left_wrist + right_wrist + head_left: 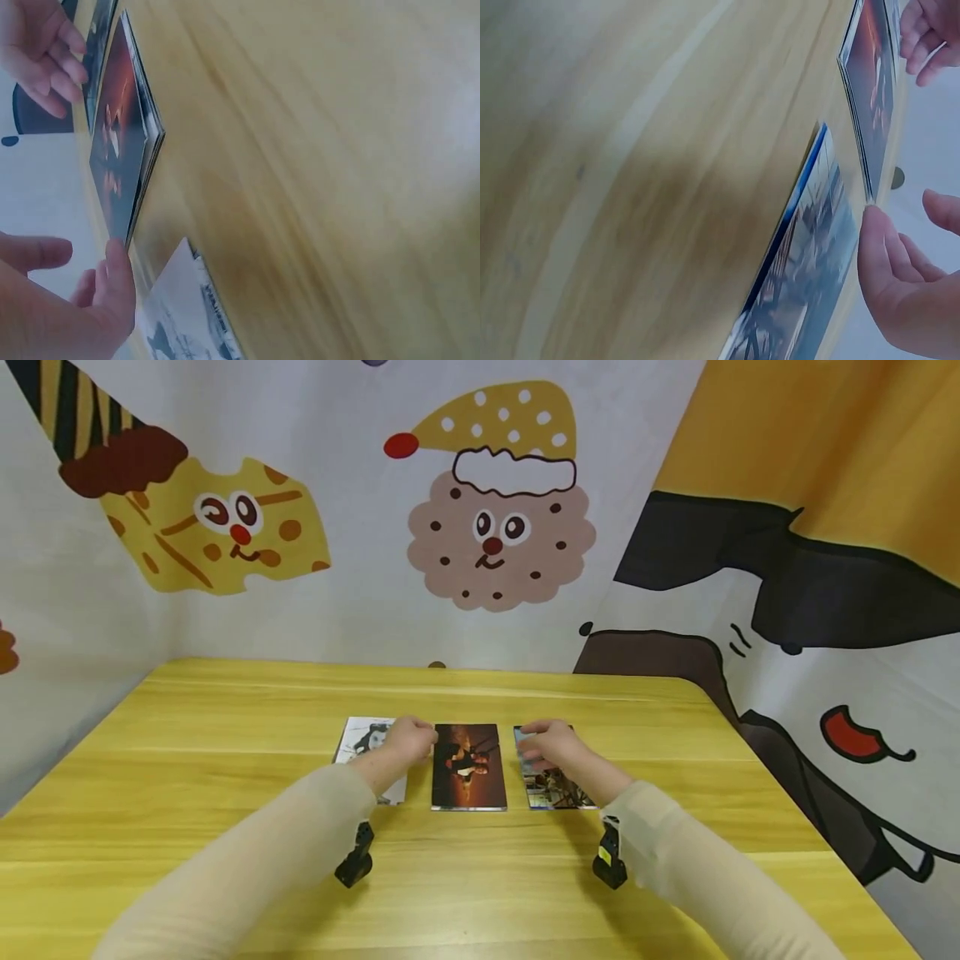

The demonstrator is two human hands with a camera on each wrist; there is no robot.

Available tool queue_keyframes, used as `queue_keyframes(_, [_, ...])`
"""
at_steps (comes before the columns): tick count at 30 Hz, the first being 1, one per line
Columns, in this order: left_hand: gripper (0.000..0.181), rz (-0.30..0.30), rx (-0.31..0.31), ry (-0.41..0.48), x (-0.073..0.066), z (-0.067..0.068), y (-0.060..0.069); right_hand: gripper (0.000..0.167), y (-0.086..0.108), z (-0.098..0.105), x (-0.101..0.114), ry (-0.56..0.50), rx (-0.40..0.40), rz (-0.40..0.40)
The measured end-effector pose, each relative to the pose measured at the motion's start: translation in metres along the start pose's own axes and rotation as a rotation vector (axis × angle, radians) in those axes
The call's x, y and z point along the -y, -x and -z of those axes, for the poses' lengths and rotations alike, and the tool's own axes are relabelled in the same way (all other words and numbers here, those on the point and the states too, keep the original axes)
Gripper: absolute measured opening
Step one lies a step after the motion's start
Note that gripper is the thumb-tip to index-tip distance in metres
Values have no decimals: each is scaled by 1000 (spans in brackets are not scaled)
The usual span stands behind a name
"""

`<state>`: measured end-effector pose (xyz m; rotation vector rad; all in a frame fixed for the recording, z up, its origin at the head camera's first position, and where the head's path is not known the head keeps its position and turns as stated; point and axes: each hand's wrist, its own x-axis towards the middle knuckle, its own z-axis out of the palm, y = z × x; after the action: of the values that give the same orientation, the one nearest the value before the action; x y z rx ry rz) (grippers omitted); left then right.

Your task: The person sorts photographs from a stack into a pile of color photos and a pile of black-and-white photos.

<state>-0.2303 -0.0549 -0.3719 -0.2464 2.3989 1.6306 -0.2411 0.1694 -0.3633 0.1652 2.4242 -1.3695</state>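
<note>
Three stacks of picture cards lie in a row on the table. A white stack with a black-and-white drawing (365, 739) is on the left, partly hidden by my left hand (405, 742). The middle stack (470, 768) has a dark red-brown picture on top; its layered edges show in the left wrist view. The right stack (557, 789) carries a blue and brown scene, partly covered by my right hand (557, 747). Both hands hover with relaxed fingers and thumbs apart, holding nothing. The left fingertips are close beside the middle stack; whether they touch it I cannot tell.
The yellow wood-grain table (465, 885) stretches around the stacks on all sides. Behind it hangs a white curtain (360, 627) with cartoon prints. A small black device (355, 856) hangs under the left wrist, another (610, 857) under the right.
</note>
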Motion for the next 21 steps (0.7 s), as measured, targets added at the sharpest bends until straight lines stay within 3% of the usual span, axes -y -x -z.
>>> queue_keyframes(6, [35,17,-12,-70,7,-1,8,48,1,-8,-2,-26,77,-1])
queue_keyframes(14, [36,40,1,5,9,-6,14,49,2,-12,0,-60,103,5])
queue_keyframes(21, [38,41,-2,8,9,-7,13,49,2,-16,1,-84,107,7])
